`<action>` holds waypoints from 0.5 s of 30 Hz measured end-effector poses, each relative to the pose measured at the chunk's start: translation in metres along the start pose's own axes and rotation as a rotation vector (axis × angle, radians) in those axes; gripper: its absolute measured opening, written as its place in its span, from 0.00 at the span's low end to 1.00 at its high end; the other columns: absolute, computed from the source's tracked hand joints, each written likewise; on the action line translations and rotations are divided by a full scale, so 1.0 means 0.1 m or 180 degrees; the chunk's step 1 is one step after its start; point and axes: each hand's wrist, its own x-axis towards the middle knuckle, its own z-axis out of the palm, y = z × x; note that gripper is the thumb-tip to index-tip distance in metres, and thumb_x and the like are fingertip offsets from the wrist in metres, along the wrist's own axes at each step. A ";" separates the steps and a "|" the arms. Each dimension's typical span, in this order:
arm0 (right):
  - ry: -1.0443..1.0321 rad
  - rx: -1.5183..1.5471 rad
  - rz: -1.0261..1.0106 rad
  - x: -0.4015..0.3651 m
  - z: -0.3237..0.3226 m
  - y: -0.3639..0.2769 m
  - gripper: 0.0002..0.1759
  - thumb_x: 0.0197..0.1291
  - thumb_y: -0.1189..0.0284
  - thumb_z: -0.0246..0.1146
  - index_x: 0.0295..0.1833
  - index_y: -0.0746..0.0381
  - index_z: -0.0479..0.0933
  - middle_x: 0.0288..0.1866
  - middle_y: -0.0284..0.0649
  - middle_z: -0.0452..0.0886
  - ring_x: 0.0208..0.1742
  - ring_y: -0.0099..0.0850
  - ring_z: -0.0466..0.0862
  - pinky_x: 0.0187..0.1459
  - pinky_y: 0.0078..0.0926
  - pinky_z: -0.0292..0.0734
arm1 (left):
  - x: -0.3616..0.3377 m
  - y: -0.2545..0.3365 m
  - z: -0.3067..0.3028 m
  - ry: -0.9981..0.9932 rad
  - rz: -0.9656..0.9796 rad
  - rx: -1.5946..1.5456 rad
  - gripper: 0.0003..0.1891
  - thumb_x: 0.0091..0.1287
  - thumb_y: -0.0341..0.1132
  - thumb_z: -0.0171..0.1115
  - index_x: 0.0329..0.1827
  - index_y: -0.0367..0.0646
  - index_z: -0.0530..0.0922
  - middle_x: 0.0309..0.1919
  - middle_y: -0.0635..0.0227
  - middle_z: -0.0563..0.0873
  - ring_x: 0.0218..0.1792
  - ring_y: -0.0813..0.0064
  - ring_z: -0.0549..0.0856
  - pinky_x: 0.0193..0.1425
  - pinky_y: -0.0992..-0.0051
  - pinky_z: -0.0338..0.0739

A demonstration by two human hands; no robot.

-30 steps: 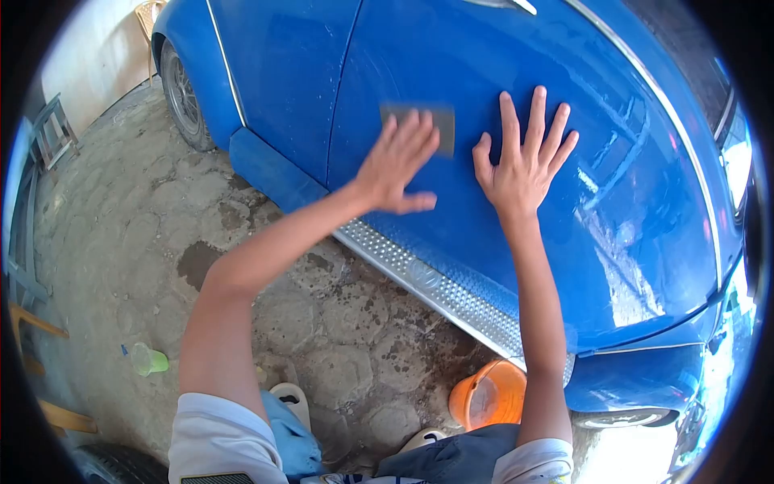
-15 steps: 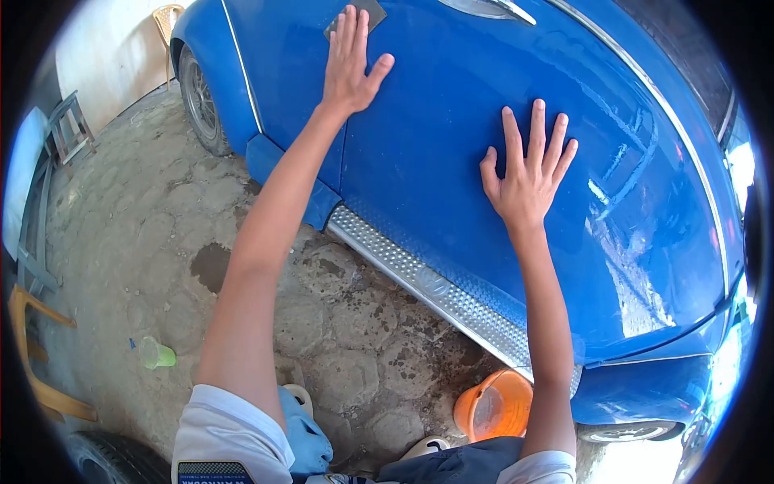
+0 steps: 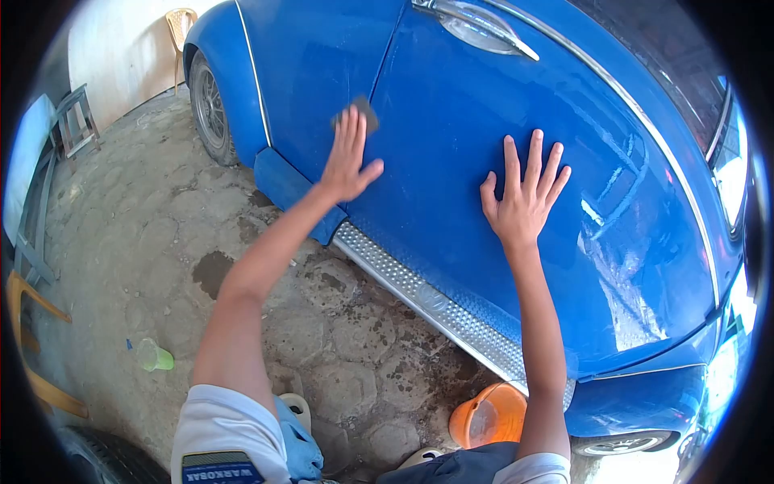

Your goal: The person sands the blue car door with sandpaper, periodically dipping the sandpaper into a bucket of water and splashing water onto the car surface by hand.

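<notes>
My left hand (image 3: 344, 161) presses what looks like sandpaper (image 3: 367, 115) against the blue car (image 3: 451, 121), well apart from my spread right hand (image 3: 521, 196).

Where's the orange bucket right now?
In the head view, the orange bucket stands on the ground, low and right of centre, beside the silver running board and just left of your right forearm.

Only one feed on my side: head cam, worn by the person, looking forward and steeply down. Very wide lens, straight edges bow, dark rounded border. Close range: blue car panel (image 3: 451, 161) within arm's reach, filling upper right. Left hand (image 3: 345, 171) and right hand (image 3: 522, 206) sit mid-frame, arms entering from the bottom. Stone floor (image 3: 153, 242) spans lower left, wall (image 3: 121, 48) farther off, top left.
</notes>
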 end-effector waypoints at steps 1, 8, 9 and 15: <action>0.0013 -0.0018 0.0009 0.01 -0.01 0.00 0.35 0.62 0.60 0.64 0.77 0.47 0.74 0.88 0.47 0.57 0.88 0.58 0.52 0.82 0.69 0.42 | 0.31 -0.01 -0.19 0.0146 0.0055 -0.0060 0.55 0.77 0.70 0.43 0.87 0.30 0.36 0.87 0.41 0.36 0.87 0.45 0.34 0.88 0.46 0.32; 0.0049 -0.0176 0.0004 0.01 0.03 -0.05 0.36 0.58 0.60 0.65 0.76 0.47 0.76 0.87 0.47 0.59 0.87 0.60 0.53 0.81 0.70 0.44 | 1.17 0.04 -0.37 0.1026 0.0153 -0.0275 0.53 0.76 0.70 0.46 0.87 0.32 0.45 0.87 0.40 0.42 0.87 0.43 0.38 0.88 0.45 0.35; 0.0072 -0.0184 0.0012 0.01 0.03 -0.04 0.36 0.58 0.60 0.65 0.76 0.46 0.75 0.87 0.47 0.59 0.87 0.60 0.53 0.81 0.70 0.44 | 1.01 0.04 -0.25 0.1023 0.0127 -0.0280 0.53 0.76 0.70 0.46 0.87 0.32 0.45 0.87 0.40 0.42 0.87 0.43 0.38 0.88 0.45 0.35; 0.0091 -0.0111 0.0040 0.02 0.03 -0.04 0.36 0.59 0.60 0.64 0.77 0.47 0.75 0.88 0.46 0.58 0.88 0.58 0.52 0.82 0.69 0.42 | -0.62 -0.03 0.38 -0.0071 0.0297 0.0050 0.58 0.74 0.74 0.45 0.87 0.30 0.40 0.86 0.38 0.39 0.87 0.41 0.37 0.87 0.42 0.34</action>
